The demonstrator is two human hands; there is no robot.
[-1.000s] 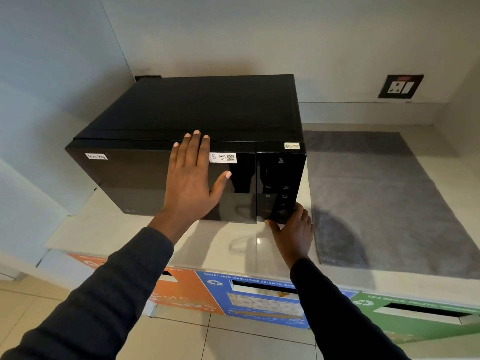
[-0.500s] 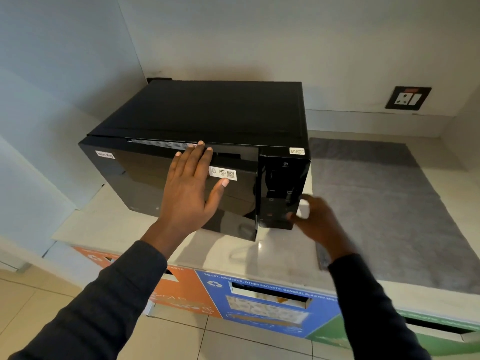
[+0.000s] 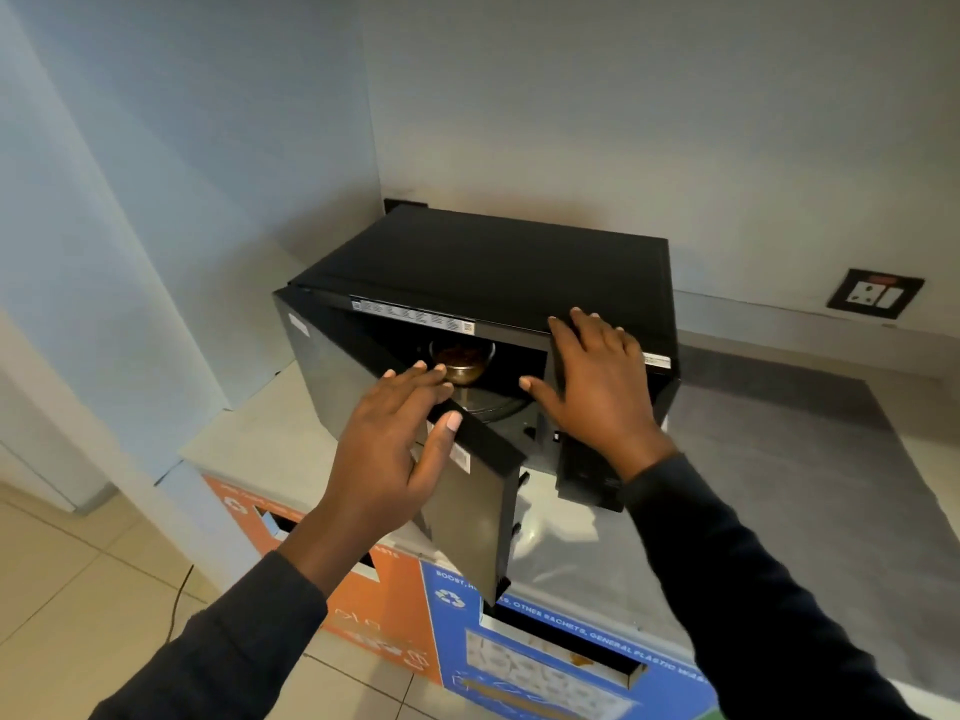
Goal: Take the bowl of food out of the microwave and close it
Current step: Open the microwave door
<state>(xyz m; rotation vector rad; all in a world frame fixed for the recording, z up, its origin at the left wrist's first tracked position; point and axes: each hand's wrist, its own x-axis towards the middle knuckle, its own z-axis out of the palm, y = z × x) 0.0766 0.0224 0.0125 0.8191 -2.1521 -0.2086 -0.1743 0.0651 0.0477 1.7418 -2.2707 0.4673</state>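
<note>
- Head view: opening step under way, judging by the microwave [image 3: 498,283] with its door [image 3: 467,491] swung partway out to the left of the cavity.
- Left hand [image 3: 384,459] flat and spread against the door's top edge, thumb lying on its inner face; fingers apart, clamped on nothing.
- Right hand [image 3: 597,387] splayed over the microwave's front right top corner, above the control panel [image 3: 587,470], bracing the body; fingers apart, nothing held.
- Bowl [image 3: 462,362] still inside, sitting toward the middle of the cavity, just beyond the left fingertips; not yet touched.
- Next move, as a judgement: door wider to the left, then a reach into the cavity for the bowl; probably both hands at the rim, possibly hot, kept level so nothing spills.
- Closing of the door still to come after that.
- Materials: microwave a glossy black box with hard square edges; door face dark and mirror-like, with small white stickers.
- Bowl small, round, shiny like metal, dark brown food inside, on what looks like a round glass turntable.
- Counter [image 3: 249,433] under the microwave pale, smooth, faintly reflective.
- Grey mat [image 3: 805,459] to the right of the microwave, soft and matte.
- Coloured bin labels [image 3: 519,641] below the microwave on the counter front, orange and blue, printed.
</note>
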